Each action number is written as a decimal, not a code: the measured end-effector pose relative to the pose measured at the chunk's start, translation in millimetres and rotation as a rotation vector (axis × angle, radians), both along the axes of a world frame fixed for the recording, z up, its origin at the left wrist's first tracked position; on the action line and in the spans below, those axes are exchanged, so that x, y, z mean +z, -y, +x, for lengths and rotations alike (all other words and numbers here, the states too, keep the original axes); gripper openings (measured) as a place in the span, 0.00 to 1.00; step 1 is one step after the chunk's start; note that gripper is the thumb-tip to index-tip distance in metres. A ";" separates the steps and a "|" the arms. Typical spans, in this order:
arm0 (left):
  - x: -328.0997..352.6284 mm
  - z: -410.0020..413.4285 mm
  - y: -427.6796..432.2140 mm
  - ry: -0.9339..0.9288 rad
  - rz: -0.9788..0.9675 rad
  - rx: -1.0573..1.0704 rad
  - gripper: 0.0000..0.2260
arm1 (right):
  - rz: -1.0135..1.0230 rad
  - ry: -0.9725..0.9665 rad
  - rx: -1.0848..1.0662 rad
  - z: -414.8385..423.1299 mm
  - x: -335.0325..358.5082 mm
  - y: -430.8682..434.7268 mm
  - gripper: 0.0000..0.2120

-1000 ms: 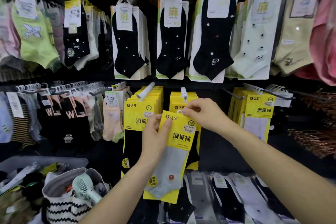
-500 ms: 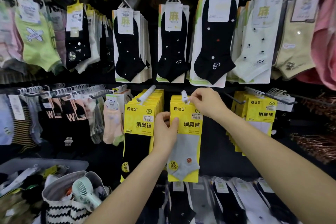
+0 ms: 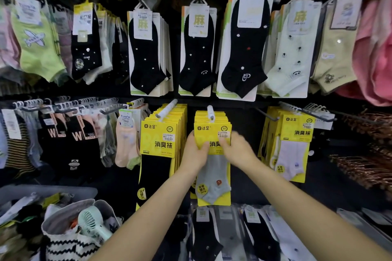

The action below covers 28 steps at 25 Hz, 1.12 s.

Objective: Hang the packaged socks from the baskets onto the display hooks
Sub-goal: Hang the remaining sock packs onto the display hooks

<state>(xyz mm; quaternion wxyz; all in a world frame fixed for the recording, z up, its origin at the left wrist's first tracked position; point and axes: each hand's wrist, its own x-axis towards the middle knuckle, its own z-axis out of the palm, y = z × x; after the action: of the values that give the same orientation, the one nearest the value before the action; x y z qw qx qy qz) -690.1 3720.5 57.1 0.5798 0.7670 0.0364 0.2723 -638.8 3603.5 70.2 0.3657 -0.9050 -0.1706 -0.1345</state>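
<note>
1. Nearest, low left: a striped bag (image 3: 63, 248) with a green fan (image 3: 93, 223) in it. Behind it is a grey basket (image 3: 42, 189); its contents are too blurred to name.
2. Both forearms reach up and in to meet at one pack (image 3: 213, 176), a yellow card with a grey sock.
3. Left grip (image 3: 194, 150): closed on the card's left edge, thumb across the face and fingers behind. Probably steadying the card so it hangs square.
4. Right grip (image 3: 237, 150): blurred, but it looks closed the same way on the right edge. Holding both sides keeps the card from twisting.
5. The pack sits at the front of a matching stack, its top at the white hook (image 3: 210, 112), whose tip pokes out ahead of it. I judge it threaded on and being squared up.
6. Just left, on its own hook, hangs a black-sock stack (image 3: 158, 142) with the same yellow cards, so stock is sorted by colour.
7. Farthest: an upper row (image 3: 196, 53) of black socks, hung facing out.
</note>
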 end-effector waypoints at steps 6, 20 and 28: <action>-7.0 -10.6 0.0 -0.019 0.009 -0.025 0.16 | 0.018 -0.054 0.104 -2.1 -13.4 4.9 0.14; -279.6 -185.0 10.4 -0.636 0.016 0.001 0.18 | -0.260 -0.554 0.207 -156.4 -273.0 107.9 0.24; -351.6 -218.0 37.8 -0.795 0.028 0.029 0.16 | -0.581 -0.684 0.025 -193.3 -347.7 208.6 0.24</action>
<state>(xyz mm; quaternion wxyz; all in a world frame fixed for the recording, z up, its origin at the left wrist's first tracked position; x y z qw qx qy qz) -908.1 3682.8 -294.6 0.5062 0.8198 0.2651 -0.0371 -832.1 3394.8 -277.5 0.1335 -0.9604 -0.0814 0.2306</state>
